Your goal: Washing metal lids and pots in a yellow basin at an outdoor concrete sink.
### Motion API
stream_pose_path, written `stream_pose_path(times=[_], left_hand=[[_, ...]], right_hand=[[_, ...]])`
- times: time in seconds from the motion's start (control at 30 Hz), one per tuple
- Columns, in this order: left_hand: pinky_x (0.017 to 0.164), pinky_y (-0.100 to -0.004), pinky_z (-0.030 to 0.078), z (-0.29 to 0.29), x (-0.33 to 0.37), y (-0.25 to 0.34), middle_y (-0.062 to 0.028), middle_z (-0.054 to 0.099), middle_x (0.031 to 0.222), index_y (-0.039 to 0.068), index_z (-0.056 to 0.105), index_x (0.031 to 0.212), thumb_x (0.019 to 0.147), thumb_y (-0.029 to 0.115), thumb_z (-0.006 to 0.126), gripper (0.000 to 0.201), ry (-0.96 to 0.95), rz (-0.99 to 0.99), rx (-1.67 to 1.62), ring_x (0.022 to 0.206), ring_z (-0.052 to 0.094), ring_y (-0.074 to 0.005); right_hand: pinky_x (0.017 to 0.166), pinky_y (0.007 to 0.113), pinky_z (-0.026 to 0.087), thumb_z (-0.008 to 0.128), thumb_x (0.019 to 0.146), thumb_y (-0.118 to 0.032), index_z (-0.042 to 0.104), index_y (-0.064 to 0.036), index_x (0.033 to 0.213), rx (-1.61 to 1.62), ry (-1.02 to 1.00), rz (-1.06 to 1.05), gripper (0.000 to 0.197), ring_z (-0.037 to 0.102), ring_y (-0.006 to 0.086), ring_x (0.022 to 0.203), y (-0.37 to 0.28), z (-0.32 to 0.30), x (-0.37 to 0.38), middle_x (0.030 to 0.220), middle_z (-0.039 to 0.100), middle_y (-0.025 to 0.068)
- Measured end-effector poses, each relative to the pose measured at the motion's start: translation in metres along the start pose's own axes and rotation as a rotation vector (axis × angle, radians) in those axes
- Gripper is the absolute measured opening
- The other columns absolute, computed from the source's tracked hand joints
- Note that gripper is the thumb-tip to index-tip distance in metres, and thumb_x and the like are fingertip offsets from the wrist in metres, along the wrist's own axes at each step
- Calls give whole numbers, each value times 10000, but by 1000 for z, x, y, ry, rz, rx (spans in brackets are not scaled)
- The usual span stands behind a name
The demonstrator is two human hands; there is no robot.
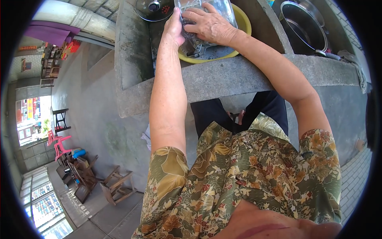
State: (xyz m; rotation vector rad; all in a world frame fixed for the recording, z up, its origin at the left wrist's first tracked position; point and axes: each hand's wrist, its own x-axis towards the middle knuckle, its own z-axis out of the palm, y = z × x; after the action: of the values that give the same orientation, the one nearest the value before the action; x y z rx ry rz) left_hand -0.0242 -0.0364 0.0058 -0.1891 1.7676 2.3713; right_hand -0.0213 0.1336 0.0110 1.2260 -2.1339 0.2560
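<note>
At the top of the head view, a clear, rectangular, see-through container (226, 9) is held tilted over a yellow basin (248, 27). My left hand (173, 29) grips its left side, thumb toward the upper edge and the other fingers partly hidden. My right hand (211, 27) lies over the container with its fingers spread, fingertips against its wet-looking surface. What the container has inside cannot be made out. Below it, a shallow layer of greyish liquid shows in the basin, which stands in a concrete sink (223, 75).
A glass pot lid (154, 9) lies left of the basin. In the right-hand compartment sits a large metal pot (304, 28), with a grey cloth (355, 65) over the edge beside it. Wooden stools (117, 185) and a pink plastic chair (59, 144) stand on the floor at left.
</note>
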Motion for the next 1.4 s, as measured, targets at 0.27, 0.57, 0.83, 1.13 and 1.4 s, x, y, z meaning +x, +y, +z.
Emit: stream_pose_path(times=[0.27,0.57,0.83,1.13,1.4], left_hand=[[985,-471,502,0,9,-7,-146,631,1272,-2,534,1318,1060,358,460,450,8,55,-65,1110,643,-284],[947,-431,521,-14,17,-10,-135,651,1172,21,541,1290,1078,293,417,366,62,80,-192,1060,645,-255],[726,-338,545,-5,41,-21,-66,704,970,39,686,1086,1009,331,547,332,-74,226,-37,809,669,-160],[684,-371,523,-24,40,-21,-89,653,949,-13,579,1144,1042,131,465,209,434,245,-33,834,637,-209],[919,-490,536,-159,64,-8,-217,578,1203,-49,496,1328,916,-24,408,421,671,63,40,1100,623,-352]], right_hand=[[961,505,371,648,793,-219,674,-140,1082,-67,210,443,301,568,279,1104,53,-23,-7,1072,620,85],[966,539,386,697,722,-306,706,-231,930,-2,-69,-62,222,509,248,1184,-7,0,1,1180,554,61],[972,507,368,651,794,-233,688,-162,1026,-115,197,373,245,535,277,1152,53,-7,-5,1085,615,70],[940,506,389,651,786,-215,638,-172,969,34,96,46,189,574,255,1022,30,-9,-2,990,558,55],[807,439,494,540,817,-11,624,-60,1088,439,618,559,287,585,361,877,77,-19,20,945,555,165]])
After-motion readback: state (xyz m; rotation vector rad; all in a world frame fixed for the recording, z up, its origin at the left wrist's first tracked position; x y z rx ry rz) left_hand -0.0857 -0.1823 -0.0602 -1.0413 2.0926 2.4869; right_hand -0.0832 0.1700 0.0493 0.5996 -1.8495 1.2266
